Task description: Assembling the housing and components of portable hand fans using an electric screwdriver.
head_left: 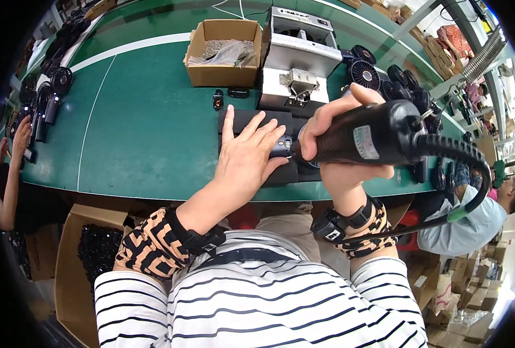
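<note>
Because the handheld fan (281, 146) could slip on the black mat (292, 174), my left hand (247, 152) lies spread over it, probably for steadying; my right hand (340, 130) wraps around the corded electric screwdriver (356, 138), aimed toward it.

Black corded driver (366, 134), nose near a dark, apparently fan-like device (282, 146)

Our right hand (331, 118) around the power driver (382, 136), our left hand (245, 149) on the device (281, 147) left of that grip, the pad (285, 175) underneath, the machine (295, 55) beyond the grip, the box (222, 76) beyond and left, fans (363, 74) beyond and right.
</note>
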Demonstrator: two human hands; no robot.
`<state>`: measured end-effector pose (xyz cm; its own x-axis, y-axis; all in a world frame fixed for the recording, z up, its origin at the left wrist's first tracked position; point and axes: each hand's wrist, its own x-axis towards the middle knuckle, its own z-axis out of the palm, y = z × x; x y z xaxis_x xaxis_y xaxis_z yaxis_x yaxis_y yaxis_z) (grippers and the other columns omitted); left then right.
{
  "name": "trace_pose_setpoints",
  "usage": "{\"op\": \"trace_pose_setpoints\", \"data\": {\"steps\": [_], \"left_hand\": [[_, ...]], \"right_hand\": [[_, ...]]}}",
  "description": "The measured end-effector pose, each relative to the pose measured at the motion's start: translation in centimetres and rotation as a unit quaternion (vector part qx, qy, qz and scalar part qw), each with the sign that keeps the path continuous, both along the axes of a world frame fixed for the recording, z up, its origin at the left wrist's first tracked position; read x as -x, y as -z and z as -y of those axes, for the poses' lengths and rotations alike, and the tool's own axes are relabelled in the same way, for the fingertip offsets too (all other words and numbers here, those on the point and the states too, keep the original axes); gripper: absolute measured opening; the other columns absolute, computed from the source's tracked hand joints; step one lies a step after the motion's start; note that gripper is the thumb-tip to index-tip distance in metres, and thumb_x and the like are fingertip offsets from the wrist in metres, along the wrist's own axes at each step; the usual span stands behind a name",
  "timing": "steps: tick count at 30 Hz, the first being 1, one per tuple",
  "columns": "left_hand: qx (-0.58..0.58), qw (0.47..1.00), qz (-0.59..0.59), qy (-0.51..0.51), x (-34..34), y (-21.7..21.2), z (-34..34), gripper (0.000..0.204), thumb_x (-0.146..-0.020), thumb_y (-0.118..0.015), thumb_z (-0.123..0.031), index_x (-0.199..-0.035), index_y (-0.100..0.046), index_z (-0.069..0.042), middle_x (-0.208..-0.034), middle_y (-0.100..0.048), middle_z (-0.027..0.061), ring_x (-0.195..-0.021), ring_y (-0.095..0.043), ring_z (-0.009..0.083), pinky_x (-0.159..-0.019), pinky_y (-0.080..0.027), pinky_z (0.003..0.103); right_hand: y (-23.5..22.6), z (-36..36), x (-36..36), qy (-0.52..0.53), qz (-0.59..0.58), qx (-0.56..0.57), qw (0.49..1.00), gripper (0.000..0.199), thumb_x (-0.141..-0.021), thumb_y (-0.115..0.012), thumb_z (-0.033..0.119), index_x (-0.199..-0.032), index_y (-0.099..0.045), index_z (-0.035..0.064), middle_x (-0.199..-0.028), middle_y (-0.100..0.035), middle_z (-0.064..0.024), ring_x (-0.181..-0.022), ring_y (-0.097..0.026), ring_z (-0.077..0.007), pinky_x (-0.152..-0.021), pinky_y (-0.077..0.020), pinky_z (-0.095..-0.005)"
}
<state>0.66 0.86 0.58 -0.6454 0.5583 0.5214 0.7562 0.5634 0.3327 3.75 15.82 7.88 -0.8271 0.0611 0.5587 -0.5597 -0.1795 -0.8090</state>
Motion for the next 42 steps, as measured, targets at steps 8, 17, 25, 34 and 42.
{"op": "trace_pose_setpoints", "data": {"steps": [8,17,25,34,42], "left_hand": [[0.076,0.996,-0.011,0.040,0.8,-1.2,-0.5,0.052,-0.076,-0.074,-0.025,-0.122,-0.057,-0.005,-0.112,-0.058,0.0105,-0.114,-0.054,0.0286,-0.105,-0.031,0.047],[-0.137,0.951,0.266,0.077,2.7,-3.2,5.8,0.044,-0.083,-0.072,-0.025,-0.113,-0.054,0.000,-0.090,-0.057,0.0082,-0.076,-0.061,0.0181,-0.071,-0.049,0.033],[-0.251,0.898,0.361,-0.023,5.0,-3.2,12.3,0.035,-0.086,-0.069,-0.025,-0.108,-0.056,-0.001,-0.084,-0.061,0.0052,-0.065,-0.060,0.0111,-0.062,-0.049,0.026],[-0.201,0.903,0.207,-0.318,15.2,-1.0,31.0,0.038,-0.081,-0.071,-0.030,-0.109,-0.061,-0.006,-0.087,-0.067,0.0092,-0.070,-0.065,0.0175,-0.069,-0.050,0.033],[0.043,0.783,0.086,-0.614,20.7,-0.5,46.7,0.057,-0.073,-0.075,-0.049,-0.122,-0.063,-0.021,-0.123,-0.062,0.0064,-0.116,-0.056,0.0276,-0.092,-0.044,0.048]], "right_hand": [[-0.8,-0.8,1.0,0.023,-0.008,-0.018,1.000,0.097,-0.077,-0.046,0.080,-0.138,-0.032,0.0068,-0.090,-0.054,-0.0115,-0.055,-0.054,-0.0174,-0.050,-0.0463,-0.0286],[-1.6,-6.1,0.1,0.191,-0.054,-0.177,0.964,0.048,-0.102,-0.041,0.036,-0.137,-0.044,0.0035,-0.123,-0.055,-0.0117,-0.105,-0.057,-0.0187,-0.094,-0.0430,-0.0329],[11.3,-9.2,-1.5,0.192,0.180,-0.168,0.950,0.024,-0.100,-0.049,0.016,-0.118,-0.057,0.0017,-0.090,-0.061,-0.0042,-0.072,-0.057,-0.0087,-0.065,-0.0440,-0.0204],[12.0,-9.9,-1.1,0.177,0.205,-0.204,0.941,0.019,-0.098,-0.052,0.012,-0.112,-0.061,0.0020,-0.087,-0.059,-0.0012,-0.072,-0.051,-0.0054,-0.066,-0.0411,-0.0187],[11.4,-9.6,-1.6,0.221,0.212,-0.257,0.917,0.018,-0.098,-0.052,0.012,-0.108,-0.063,0.0014,-0.085,-0.058,-0.0004,-0.070,-0.048,-0.0047,-0.063,-0.0399,-0.0180]]}}
